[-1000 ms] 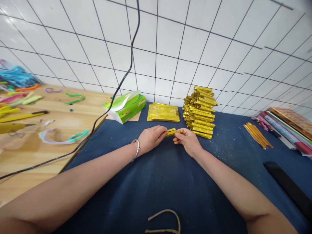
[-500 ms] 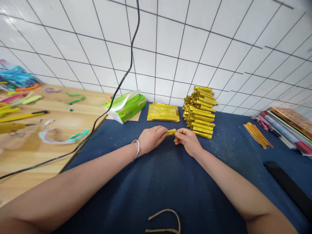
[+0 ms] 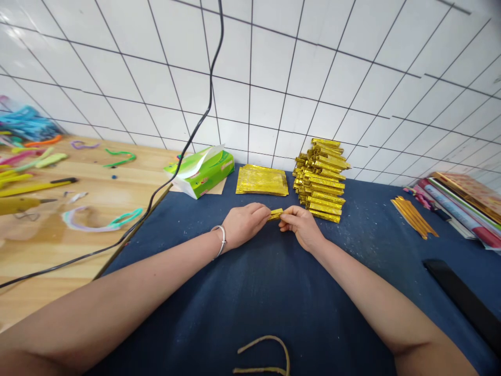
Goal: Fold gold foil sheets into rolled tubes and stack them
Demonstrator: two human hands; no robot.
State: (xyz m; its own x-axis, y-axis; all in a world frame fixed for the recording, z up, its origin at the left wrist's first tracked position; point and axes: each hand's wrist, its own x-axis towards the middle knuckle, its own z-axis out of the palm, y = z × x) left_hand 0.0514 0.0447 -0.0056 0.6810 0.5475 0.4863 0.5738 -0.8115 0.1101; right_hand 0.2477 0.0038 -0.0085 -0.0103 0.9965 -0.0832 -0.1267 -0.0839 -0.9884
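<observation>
Between my two hands is a small folded strip of gold foil paper (image 3: 276, 213), held just above or on the dark blue table surface. My left hand (image 3: 247, 223), with a silver bangle at the wrist, is closed on its left end. The fingertips of my right hand (image 3: 300, 225) pinch its right end. Only the middle of the strip shows; my fingers cover the rest. Just behind lies a flat stack of gold foil sheets (image 3: 262, 180). To the right of that, folded gold foil strips are heaped in a tall pile (image 3: 321, 180).
A green tissue pack (image 3: 211, 169) stands at the back left. A black cable (image 3: 191, 138) hangs across the left side. Craft pieces and a yellow glue gun (image 3: 19, 205) lie on the wooden table. At right are gold strips (image 3: 415, 217), books (image 3: 462, 209) and a black bar (image 3: 462, 297).
Hardly anything differs. My left fingers have shifted very slightly on the gold foil strip, and both hands keep hold of it in the same place.
</observation>
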